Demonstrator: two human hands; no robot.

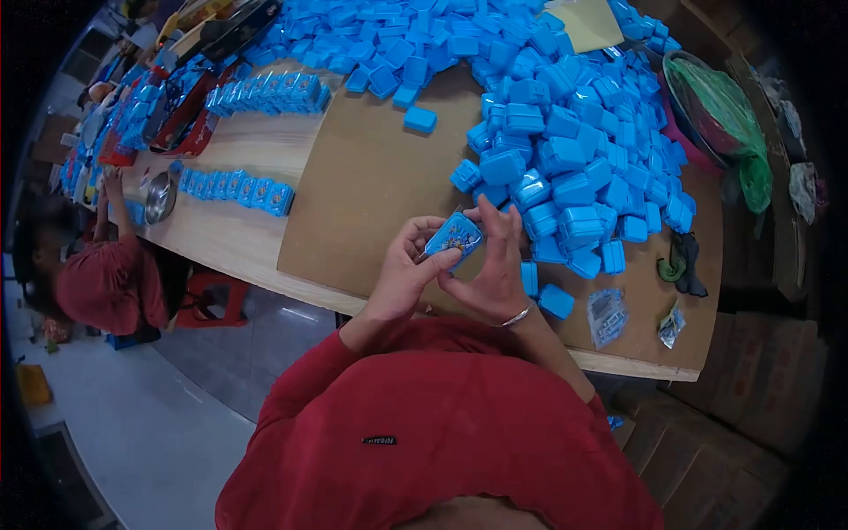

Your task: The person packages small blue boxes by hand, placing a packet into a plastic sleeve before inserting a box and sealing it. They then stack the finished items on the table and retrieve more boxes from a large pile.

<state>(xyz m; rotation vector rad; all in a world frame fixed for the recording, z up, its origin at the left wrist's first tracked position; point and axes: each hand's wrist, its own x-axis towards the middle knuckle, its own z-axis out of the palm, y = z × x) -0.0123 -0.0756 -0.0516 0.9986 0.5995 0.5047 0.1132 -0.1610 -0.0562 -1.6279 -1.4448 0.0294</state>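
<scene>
A small blue box (455, 235) with a colourful picture on its lid is held in front of my chest, over the brown board (353, 190). My left hand (407, 272) is wrapped round its left side, the thumb on the lid. On the box's right side is my right hand (496, 272), thumb and fingers bent around its edge; whether the fingertips grip it is hard to make out. Just right of my hands rises a big heap of plain blue boxes (574, 155). Two loose blue boxes (556, 301) lie near my right wrist.
Rows of printed blue boxes (237, 192) stand at the left, near a metal bowl (160, 198). A co-worker in red (110, 283) sits at the left edge. Clear packets (608, 317) and dark cloth (687, 265) lie at right, below a green bag (729, 106). Cartons (760, 375) stand lower right.
</scene>
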